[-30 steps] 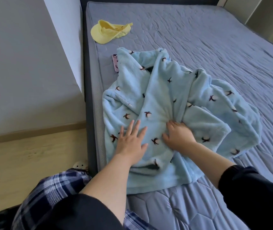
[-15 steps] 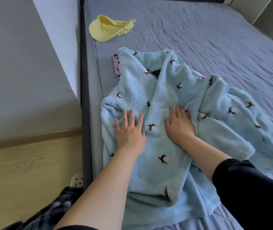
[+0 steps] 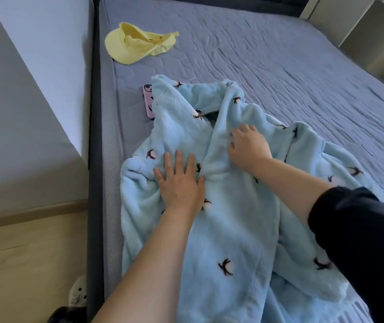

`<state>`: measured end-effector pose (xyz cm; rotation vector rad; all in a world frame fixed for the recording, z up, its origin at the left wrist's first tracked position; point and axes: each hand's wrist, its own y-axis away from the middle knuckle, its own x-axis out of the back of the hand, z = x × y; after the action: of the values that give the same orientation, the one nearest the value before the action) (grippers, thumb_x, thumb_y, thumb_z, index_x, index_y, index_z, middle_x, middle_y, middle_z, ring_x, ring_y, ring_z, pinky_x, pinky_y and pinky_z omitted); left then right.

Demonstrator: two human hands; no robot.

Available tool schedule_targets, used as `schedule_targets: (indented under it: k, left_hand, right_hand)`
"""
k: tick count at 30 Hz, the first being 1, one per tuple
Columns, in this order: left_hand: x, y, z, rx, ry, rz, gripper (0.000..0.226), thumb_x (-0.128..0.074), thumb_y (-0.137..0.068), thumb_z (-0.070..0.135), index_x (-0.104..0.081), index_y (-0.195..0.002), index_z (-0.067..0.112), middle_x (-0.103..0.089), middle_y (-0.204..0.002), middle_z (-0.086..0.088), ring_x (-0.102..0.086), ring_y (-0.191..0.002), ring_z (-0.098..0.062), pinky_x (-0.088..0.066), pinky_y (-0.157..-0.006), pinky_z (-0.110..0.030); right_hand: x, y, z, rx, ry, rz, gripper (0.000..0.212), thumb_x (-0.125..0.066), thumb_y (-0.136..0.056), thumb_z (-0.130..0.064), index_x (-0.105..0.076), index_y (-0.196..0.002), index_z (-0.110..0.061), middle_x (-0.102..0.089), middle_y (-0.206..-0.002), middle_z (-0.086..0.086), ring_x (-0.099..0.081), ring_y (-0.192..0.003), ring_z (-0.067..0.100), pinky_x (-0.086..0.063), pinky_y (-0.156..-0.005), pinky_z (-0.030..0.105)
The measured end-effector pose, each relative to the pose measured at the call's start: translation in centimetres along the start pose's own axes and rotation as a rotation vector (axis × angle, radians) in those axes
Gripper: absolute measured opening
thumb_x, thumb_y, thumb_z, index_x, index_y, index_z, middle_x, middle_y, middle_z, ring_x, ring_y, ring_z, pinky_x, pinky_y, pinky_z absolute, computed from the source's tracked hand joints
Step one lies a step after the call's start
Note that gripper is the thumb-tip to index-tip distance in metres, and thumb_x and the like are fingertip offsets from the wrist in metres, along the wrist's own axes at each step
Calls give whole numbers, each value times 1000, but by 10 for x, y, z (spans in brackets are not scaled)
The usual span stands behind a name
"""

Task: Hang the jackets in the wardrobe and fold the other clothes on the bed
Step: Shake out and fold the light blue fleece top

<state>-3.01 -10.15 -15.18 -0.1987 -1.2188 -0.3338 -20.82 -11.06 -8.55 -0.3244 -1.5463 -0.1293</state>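
Folding step: the left hand (image 3: 179, 185) presses flat, fingers spread, on the blue fleece top (image 3: 228, 229) mid-frame; the right hand (image 3: 248, 148) bunches its front panel. Next, probably fold that panel across.

pale blue bird-print fleece garment (image 3: 233, 229), yellow cap (image 3: 137, 44)

head cam | worn, looks forward-down | close over bed (image 3: 279, 66) near edge | single view
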Motion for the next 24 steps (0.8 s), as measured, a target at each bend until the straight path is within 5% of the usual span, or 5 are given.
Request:
schedule_targets:
  k: [5, 13, 16, 20, 24]
  left_hand:
    - [-9, -10, -4, 3, 1, -62, 65, -30, -97, 51, 0, -152, 31, 10, -160, 3, 13, -146, -25, 6, -114, -52]
    - [-12, -13, -7, -10, 29, -118, 66, -27, -98, 53, 4, -152, 31, 15, -160, 3, 18, -145, -24, 10, -114, -50]
    - [-12, -14, -8, -10, 42, -116, 66, -28, -98, 52, 3, -152, 31, 13, -160, 3, 17, -145, -24, 10, -114, -50]
    - [-14, -17, -8, -15, 55, -125, 64, -28, -98, 51, 1, -152, 32, 11, -160, 3, 16, -146, -24, 8, -115, -50]
    - [-16, -17, -7, -24, 62, -129, 63, -29, -99, 49, -1, -152, 31, 10, -160, 1, 15, -146, -25, 8, -115, -50]
  right_hand:
    - [13, -72, 19, -114, -118, 17, 59, -49, -93, -30, -29, -143, -7, -30, -148, 13, -28, -136, 32, -24, -112, 42]
    - [1, -115, 36, -473, -646, -186, 73, -48, -89, -56, -35, -142, -8, -53, -126, 6, -51, -100, 24, -36, -78, 32]
    - [1, -127, 40, -572, -761, -141, 84, -46, -87, -63, -25, -148, -10, -46, -139, 9, -49, -121, 29, -36, -84, 34]
    - [-2, -140, 30, -322, -368, 2, 70, -43, -94, -45, -17, -151, -14, -23, -156, 8, -24, -142, 27, -25, -113, 43]
    - [-10, -155, -18, 41, -121, 27, 58, -37, -97, -16, -17, -151, -13, -12, -160, 7, -7, -147, 23, -4, -120, 41]
